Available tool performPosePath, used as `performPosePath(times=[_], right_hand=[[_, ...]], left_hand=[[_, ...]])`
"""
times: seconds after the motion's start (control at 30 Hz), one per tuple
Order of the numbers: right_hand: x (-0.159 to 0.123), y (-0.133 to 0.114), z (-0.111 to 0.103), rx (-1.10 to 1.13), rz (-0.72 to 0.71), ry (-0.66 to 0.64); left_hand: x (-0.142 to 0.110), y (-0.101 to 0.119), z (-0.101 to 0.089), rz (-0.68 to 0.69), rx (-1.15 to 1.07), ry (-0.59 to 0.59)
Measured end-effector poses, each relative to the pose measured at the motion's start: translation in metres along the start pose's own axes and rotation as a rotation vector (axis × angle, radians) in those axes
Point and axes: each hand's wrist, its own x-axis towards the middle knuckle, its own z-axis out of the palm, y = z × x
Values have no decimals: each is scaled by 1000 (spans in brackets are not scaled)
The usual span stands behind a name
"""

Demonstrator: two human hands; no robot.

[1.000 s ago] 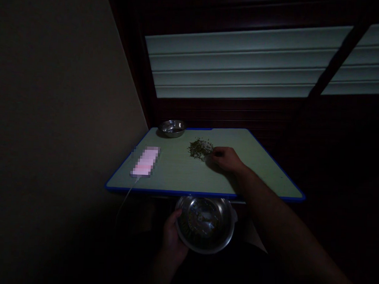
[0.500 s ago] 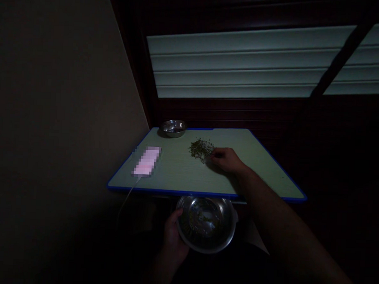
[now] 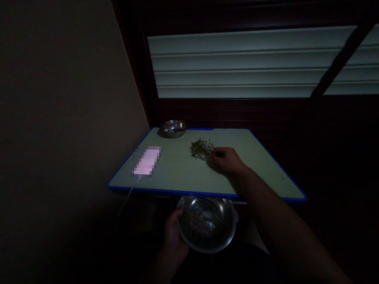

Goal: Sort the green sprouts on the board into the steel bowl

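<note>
Steel bowl (image 3: pixel 215 242) tucked below the table's (image 3: pixel 182 173) near edge!

Left hand (image 3: pixel 174 237) clamps its rim, thumb inside; right hand (image 3: pixel 227 159), fingers drawn together, works the scattered pile's (image 3: pixel 200 148) right edge atop the table, any pinched piece impossible to tell.

very dim room, glare from the pixelated phone screen (image 3: pixel 147 161), lower corners sunk in shadow, soft detail

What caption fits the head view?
Left hand holding metal bowl, right hand at pile of small bits on table.
</note>
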Motion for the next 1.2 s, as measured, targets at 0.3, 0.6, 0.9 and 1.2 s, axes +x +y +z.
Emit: performPosePath(times=[0.3,0.6,0.9,1.2], right_hand=[[-1,-2,-3,-82,39,39],[-1,-4,-4,-80,48,86],[0,-2,-2,-24,36,71],[0,-1,0,-54,-23,33]], left_hand=[[2,0,-1,-2,23,3],[2,-1,-3,-8,-5,-24],[0,0,0,-5,5,17],[1,0,0,-14,32,28]])
